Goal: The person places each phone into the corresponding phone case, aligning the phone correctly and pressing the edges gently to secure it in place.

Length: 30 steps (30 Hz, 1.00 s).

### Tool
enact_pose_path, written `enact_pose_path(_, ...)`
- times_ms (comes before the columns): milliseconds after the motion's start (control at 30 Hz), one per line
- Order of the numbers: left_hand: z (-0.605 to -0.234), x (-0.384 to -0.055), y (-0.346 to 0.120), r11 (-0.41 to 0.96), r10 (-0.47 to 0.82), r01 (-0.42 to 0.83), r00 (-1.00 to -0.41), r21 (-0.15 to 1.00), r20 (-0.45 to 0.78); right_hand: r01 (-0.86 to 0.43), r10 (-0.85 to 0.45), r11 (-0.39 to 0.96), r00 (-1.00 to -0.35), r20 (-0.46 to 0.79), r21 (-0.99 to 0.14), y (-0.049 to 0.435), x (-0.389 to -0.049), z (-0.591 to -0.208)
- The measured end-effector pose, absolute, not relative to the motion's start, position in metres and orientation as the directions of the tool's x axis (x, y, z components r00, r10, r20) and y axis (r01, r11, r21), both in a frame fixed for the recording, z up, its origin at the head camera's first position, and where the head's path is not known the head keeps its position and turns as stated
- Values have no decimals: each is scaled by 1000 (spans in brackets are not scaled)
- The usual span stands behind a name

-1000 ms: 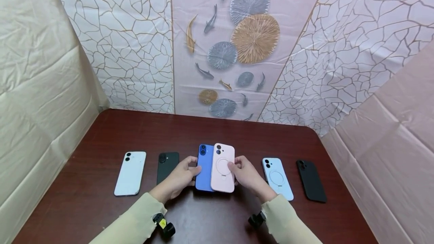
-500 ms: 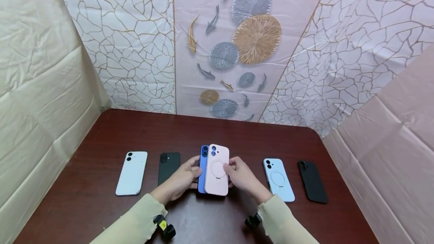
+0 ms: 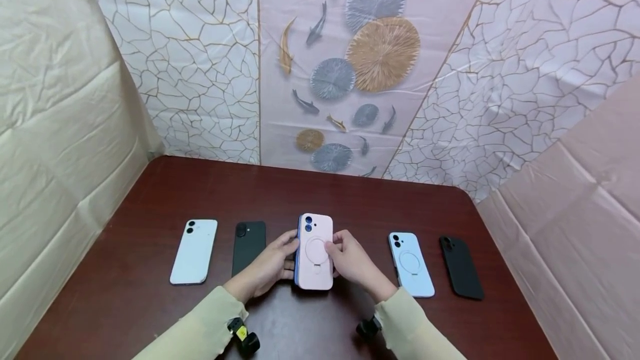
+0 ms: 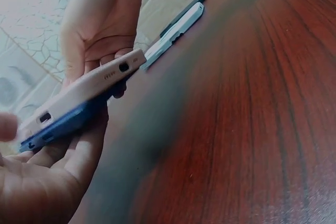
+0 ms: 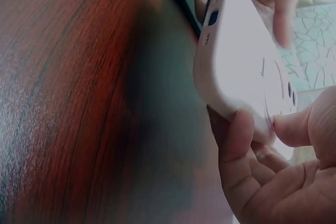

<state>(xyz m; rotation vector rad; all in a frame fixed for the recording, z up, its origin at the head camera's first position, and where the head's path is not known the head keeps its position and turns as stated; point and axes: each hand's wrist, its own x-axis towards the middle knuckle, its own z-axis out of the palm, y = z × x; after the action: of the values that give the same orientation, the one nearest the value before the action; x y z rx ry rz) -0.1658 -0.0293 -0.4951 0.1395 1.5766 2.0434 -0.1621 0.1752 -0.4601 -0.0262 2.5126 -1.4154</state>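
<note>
In the head view a pink phone case [image 3: 320, 274] with a ring on its back lies over a blue phone [image 4: 79, 118], held up above the table. Only a thin blue strip shows along the left side. My left hand [image 3: 269, 263] grips the blue phone by its left edge. My right hand [image 3: 354, 259] pinches the case from the right, thumb on the ring and fingers curled under the edge. From the left wrist view the case sits above the phone at a slight angle, their bottom ends showing port openings. Most of the phone is hidden under the case.
Left of the hands lie a white phone [image 3: 194, 251] and a dark phone [image 3: 249, 243], partly behind the left hand. On the right are a light blue phone case [image 3: 412, 266] with a ring and a black phone case [image 3: 462, 271]. Patterned cloth [image 3: 200, 71] hangs behind the dark red table [image 3: 225, 193].
The pink case has moved left over the blue phone, which was widely visible beside it and now shows only a narrow edge. The right hand has moved left with the case.
</note>
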Motion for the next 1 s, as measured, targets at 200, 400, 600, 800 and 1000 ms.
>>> enact_pose_path(200, -495, -165, -25, -144, 459, -315, -861, 938, -219, 118, -106, 586, -970, -220, -802, 171, -161, -460)
enact_pose_path(400, -501, -164, -20, -129, 425, -251, -888, 959, -175, 74, -63, 694, -985, -163, -717, 168, -160, -458)
enact_pose_path(600, -504, -164, -20, -130, 415, -246, -893, 960, -173, 77, -63, 651, -986, -155, -755, 170, -163, -460)
enact_pose_path(800, -504, -161, -22, -134, 448, -243, -879, 961, -160, 92, -25, 545, -992, -126, -833, 172, -171, -462)
enact_pose_path(1000, -500, -157, -23, -98, 477, -217, -867, 971, -146, 104, 5, 453, -993, -115, -885, 169, -176, -460)
